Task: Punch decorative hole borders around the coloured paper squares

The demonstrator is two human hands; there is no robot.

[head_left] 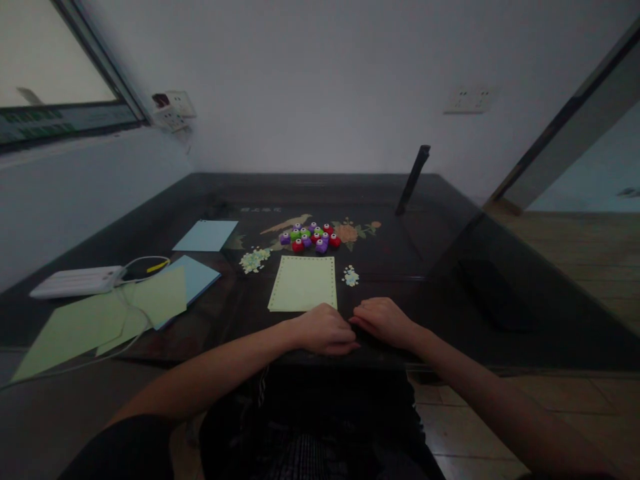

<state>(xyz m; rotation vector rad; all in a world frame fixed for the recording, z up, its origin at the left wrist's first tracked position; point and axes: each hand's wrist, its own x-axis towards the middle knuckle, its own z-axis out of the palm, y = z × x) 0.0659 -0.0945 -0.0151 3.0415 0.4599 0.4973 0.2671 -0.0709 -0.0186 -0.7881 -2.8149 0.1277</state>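
Note:
My left hand (327, 329) rests at the table's front edge, its fingers curled in, close by the lower edge of a pale green sheet stack (304, 283). Small marks or holes line the sheet's border. To the right lies my right hand (383, 321), also curled closed, slightly apart from the left. Nothing shows in either hand. Beyond the sheets sits a cluster of small red, green and purple pieces with white round tops (311, 237). Tiny pale paper cut-outs form a larger pile (255, 260) left of the sheets and a smaller pile (351, 275) right of them.
On the dark table (390, 250), light blue sheets (206, 236) and loose green sheets (93, 319) lie at the left. A white power strip or box (75, 281) with a cable is beside them. A black upright bar (414, 179) stands at the back right.

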